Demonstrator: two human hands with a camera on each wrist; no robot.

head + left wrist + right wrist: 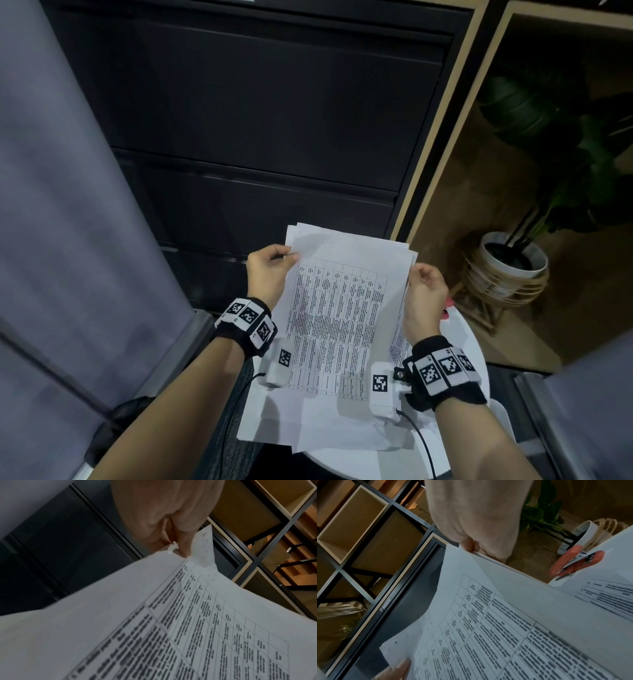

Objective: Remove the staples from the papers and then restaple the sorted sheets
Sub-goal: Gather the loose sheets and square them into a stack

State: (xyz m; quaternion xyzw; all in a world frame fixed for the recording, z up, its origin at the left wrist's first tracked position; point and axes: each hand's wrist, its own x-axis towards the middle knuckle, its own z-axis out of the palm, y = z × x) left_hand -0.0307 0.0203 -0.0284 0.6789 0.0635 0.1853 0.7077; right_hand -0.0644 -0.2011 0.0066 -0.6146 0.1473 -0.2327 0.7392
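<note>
I hold a stack of printed sheets [342, 301] with a table of text up over a round white table [469, 346]. My left hand [270, 270] pinches the stack's upper left edge; its thumb [185, 543] presses just below the torn, hole-marked corner [205, 545]. My right hand [424, 291] grips the upper right edge [481, 555] of the sheets. An orange stapler [573, 562] lies on the table to the right, mostly hidden behind my right hand in the head view [447, 306]. Another printed sheet [611, 595] lies flat on the table.
More white sheets [308, 428] lie on the table under the held stack. A dark drawer cabinet [257, 137] stands behind, wooden shelving [445, 120] to its right. A potted plant [510, 263] in a wicker stand sits on the floor at right. A grey wall [68, 205] rises at left.
</note>
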